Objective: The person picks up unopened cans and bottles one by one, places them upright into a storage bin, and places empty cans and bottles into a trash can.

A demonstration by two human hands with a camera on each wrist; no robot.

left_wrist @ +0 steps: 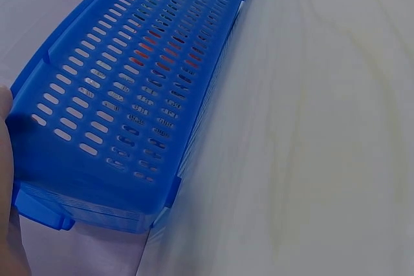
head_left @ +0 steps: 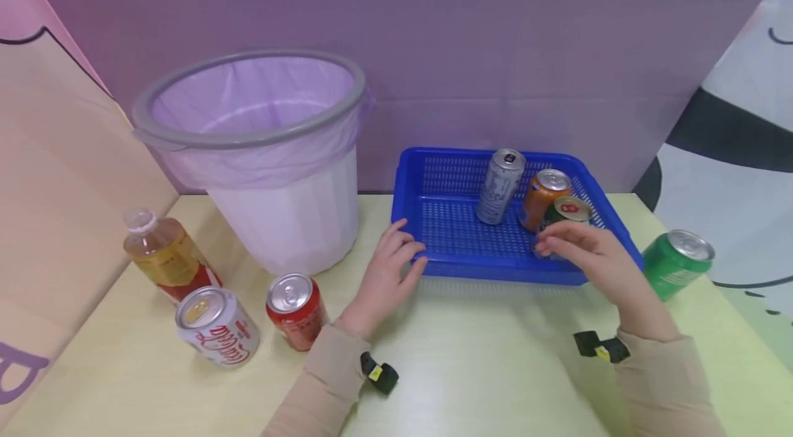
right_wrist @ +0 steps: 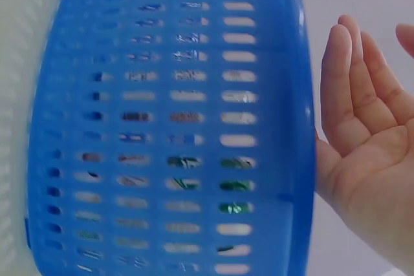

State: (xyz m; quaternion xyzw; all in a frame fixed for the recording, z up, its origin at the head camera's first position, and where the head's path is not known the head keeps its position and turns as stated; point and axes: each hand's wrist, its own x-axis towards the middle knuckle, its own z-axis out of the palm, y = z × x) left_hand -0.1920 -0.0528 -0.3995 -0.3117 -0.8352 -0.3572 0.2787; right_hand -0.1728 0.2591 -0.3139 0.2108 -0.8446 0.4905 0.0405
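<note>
Between the hands [head_left: 384, 275] [head_left: 584, 252] stretches the front of a blue basket [head_left: 483, 269].

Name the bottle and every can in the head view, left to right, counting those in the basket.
Plastic bottle → white Coca-Cola can → red can → silver can → orange can → dark can with a gold-toned lid → green can.

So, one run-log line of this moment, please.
left hand: by blue basket | right hand: empty, near gold-topped can | also inside: silver can, orange can
</note>
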